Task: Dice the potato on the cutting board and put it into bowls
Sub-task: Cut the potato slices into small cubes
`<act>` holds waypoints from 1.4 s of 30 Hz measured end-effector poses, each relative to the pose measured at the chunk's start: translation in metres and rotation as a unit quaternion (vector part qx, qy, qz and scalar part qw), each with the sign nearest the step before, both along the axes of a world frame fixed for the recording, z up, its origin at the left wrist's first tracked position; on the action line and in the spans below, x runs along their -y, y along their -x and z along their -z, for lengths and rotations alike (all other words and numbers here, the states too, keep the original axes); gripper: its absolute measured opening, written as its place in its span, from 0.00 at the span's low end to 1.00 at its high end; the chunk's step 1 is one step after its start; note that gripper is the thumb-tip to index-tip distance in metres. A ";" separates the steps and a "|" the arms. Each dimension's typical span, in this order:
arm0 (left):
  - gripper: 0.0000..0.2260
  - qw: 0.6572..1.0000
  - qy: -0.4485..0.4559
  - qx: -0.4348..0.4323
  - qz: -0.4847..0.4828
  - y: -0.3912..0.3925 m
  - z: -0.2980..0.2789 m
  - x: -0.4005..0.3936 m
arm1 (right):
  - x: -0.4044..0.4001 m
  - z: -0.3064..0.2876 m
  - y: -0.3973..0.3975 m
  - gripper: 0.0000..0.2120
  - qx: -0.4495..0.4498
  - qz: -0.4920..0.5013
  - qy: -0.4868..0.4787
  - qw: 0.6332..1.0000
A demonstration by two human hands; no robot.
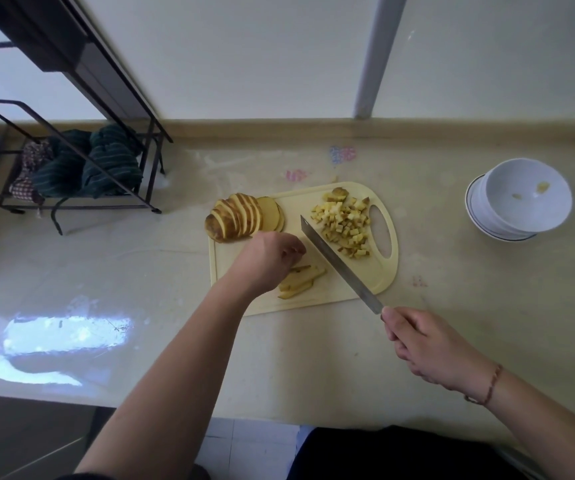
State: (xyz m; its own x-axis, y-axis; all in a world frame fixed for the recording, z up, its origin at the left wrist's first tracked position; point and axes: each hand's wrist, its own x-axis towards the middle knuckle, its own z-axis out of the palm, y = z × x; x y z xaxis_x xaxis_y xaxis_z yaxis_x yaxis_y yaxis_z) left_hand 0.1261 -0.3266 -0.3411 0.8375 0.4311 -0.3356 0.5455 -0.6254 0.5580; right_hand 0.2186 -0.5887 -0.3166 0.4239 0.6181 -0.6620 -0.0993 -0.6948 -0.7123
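Now left hand [268, 258] fingers curl on potato strips [301, 281] — right hand [428, 344] grips knife [339, 264].

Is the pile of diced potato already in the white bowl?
No, the diced potato lies on the cutting board, apart from the white bowl.

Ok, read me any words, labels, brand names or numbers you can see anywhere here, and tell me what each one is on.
No text can be read in this view.
Blue and pink marks on the beige countertop: too blurred to tell whether they are writing.
Smaller pink mark just behind the pale yellow plastic cutting board: also blurred.
Long steel knife blade, stacked white bowls: no print visible.
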 end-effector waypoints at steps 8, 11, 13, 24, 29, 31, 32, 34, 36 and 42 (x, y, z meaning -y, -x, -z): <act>0.12 0.998 -0.028 0.054 0.029 0.008 0.008 0.004 | 0.001 0.000 0.001 0.24 0.001 0.002 -0.001 1.000; 0.10 0.997 -0.030 0.054 0.040 0.011 0.011 0.005 | 0.001 0.001 0.001 0.24 -0.003 0.008 0.000 1.000; 0.10 0.994 -0.038 0.089 0.051 0.016 0.012 0.006 | 0.001 0.002 0.002 0.24 -0.004 0.010 0.001 1.000; 0.23 0.977 -0.158 0.127 0.063 0.057 0.043 0.036 | 0.000 0.002 0.009 0.26 0.015 0.015 0.009 1.000; 0.17 0.987 -0.123 0.100 -0.024 0.041 0.038 0.055 | -0.011 -0.003 0.030 0.28 0.131 -0.015 -0.003 0.991; 0.15 0.987 -0.117 0.104 -0.036 0.035 0.040 0.060 | -0.019 -0.005 0.038 0.26 0.128 -0.016 -0.010 0.992; 0.15 0.986 -0.118 0.111 -0.039 0.033 0.040 0.060 | -0.023 -0.006 0.038 0.25 0.121 -0.022 -0.008 0.992; 0.17 0.985 -0.126 0.114 -0.037 0.033 0.040 0.061 | -0.025 -0.005 0.027 0.26 0.141 -0.044 -0.001 0.989; 0.21 0.986 -0.135 0.093 -0.041 0.037 0.036 0.063 | -0.023 -0.004 0.012 0.29 0.159 -0.054 -0.002 0.986; 0.11 0.966 -0.214 0.140 -0.040 0.049 0.038 0.064 | -0.011 0.004 -0.002 0.31 0.154 -0.066 -0.013 0.986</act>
